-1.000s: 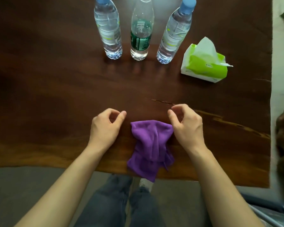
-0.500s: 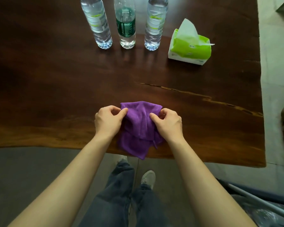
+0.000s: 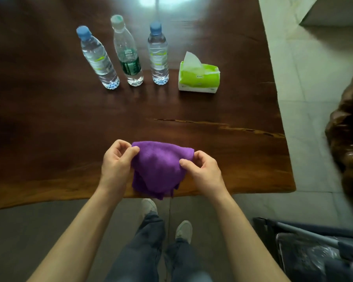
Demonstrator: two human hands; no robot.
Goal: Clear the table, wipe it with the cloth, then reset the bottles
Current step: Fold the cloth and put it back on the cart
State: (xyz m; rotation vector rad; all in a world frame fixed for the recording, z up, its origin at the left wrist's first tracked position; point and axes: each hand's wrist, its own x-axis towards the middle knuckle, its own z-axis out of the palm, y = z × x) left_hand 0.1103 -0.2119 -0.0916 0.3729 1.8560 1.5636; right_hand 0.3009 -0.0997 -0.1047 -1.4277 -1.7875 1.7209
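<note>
A purple cloth (image 3: 158, 167) hangs over the near edge of the dark wooden table (image 3: 49, 123). My left hand (image 3: 116, 163) pinches its upper left corner and my right hand (image 3: 204, 171) pinches its upper right corner. Three clear water bottles stand upright in a row at the far side: a blue-capped bottle (image 3: 97, 59) on the left, a green-labelled bottle with a pale cap (image 3: 127, 53) in the middle, and another blue-capped bottle (image 3: 158, 54) on the right.
A green and white tissue pack (image 3: 198, 78) lies just right of the bottles. A long crack (image 3: 222, 126) runs across the table's right half. Right of the table are pale floor tiles, a brown object (image 3: 348, 127) and a dark folded frame (image 3: 318, 249).
Both hands closed in from either side of the cloth and took hold of its top corners. The cloth is now spread wider between them.
</note>
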